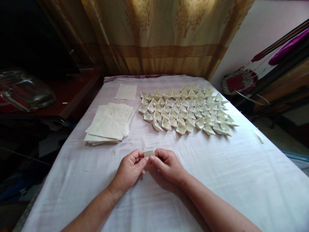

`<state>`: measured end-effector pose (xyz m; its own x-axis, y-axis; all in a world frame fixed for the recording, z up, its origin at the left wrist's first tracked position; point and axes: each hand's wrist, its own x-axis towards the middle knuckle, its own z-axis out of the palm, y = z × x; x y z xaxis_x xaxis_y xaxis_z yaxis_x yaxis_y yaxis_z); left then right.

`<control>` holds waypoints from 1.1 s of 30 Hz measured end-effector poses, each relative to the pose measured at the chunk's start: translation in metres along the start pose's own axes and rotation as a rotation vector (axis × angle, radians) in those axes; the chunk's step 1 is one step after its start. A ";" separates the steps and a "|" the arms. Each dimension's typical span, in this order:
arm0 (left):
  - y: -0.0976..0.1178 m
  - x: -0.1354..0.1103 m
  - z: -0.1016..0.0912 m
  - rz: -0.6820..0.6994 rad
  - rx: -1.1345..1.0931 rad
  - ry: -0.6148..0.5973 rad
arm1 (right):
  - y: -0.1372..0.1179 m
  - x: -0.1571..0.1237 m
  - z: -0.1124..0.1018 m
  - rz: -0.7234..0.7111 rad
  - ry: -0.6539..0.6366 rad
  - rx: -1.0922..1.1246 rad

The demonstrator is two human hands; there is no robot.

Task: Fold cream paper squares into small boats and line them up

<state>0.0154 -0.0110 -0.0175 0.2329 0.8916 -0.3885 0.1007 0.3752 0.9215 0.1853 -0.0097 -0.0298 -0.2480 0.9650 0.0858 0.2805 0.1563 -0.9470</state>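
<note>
A small folded piece of off-white paper (pixel 149 153) is pinched between my two hands, just above the cloth. My left hand (pixel 131 166) grips its left end, thumb in front and fingers curled behind. On the other end, my right hand (pixel 169 165) closes with the thumb pressed near its lower edge. Part of the paper is hidden by the fingers. Beyond my hands, to the right, stand rows of folded paper boats (pixel 173 113). To the left lies a stack of paper sheets (pixel 108 124), the top one creased and bearing handwriting.
A single paper sheet (pixel 126 92) lies behind the stack. White cloth (pixel 217 180) covers the table, with a curtain (pixel 154 38) behind it. A glass jar (pixel 26 90) rests on a dark cabinet at left; a bag (pixel 238 82) hangs at right.
</note>
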 end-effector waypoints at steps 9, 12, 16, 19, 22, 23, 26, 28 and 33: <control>0.008 0.001 -0.013 -0.031 0.001 -0.144 | 0.003 0.001 -0.001 0.081 -0.102 0.054; 0.005 0.000 -0.009 -0.036 -0.018 -0.101 | 0.001 0.002 -0.001 0.099 -0.073 0.131; 0.000 0.000 -0.004 0.013 0.055 -0.076 | 0.002 0.003 -0.001 0.072 0.023 0.168; -0.001 -0.001 -0.006 0.130 0.214 0.000 | 0.005 0.002 0.000 0.042 0.030 0.104; -0.001 0.000 -0.009 0.192 0.260 0.022 | 0.006 0.001 0.001 0.018 0.018 0.025; -0.002 0.001 -0.009 0.205 0.254 0.019 | 0.006 0.001 0.001 0.012 0.015 0.008; -0.003 0.003 -0.010 0.213 0.219 0.032 | 0.006 0.001 0.001 0.007 0.014 -0.017; -0.002 0.003 -0.009 0.189 0.175 0.035 | 0.004 0.001 0.001 0.011 0.016 -0.014; 0.004 0.003 -0.009 0.123 0.093 0.052 | 0.003 0.001 0.002 0.026 0.044 0.042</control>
<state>0.0078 -0.0047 -0.0146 0.1991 0.9422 -0.2696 0.1640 0.2392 0.9570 0.1833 -0.0085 -0.0329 -0.1993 0.9772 0.0734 0.2466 0.1225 -0.9614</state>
